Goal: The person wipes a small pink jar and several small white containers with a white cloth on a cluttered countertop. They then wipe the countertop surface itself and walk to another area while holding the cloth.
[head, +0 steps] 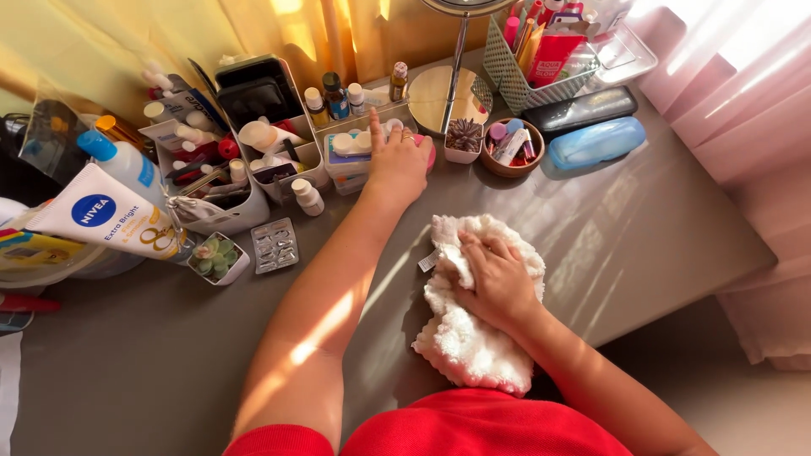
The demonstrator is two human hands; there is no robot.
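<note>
A grey table (642, 245) lit by sun stands before yellow and pink curtains. Near its front edge the right hand (494, 279) presses flat, fingers gathered, on a white fluffy cloth (473, 338). Farther back the left hand (397, 165), fingers spread, rests on a clear organiser (355, 165) of small bottles. A wooden bowl (509, 152) holds tubes near the back edge; a green mesh basket (515, 72) of packets stands in the far corner.
</note>
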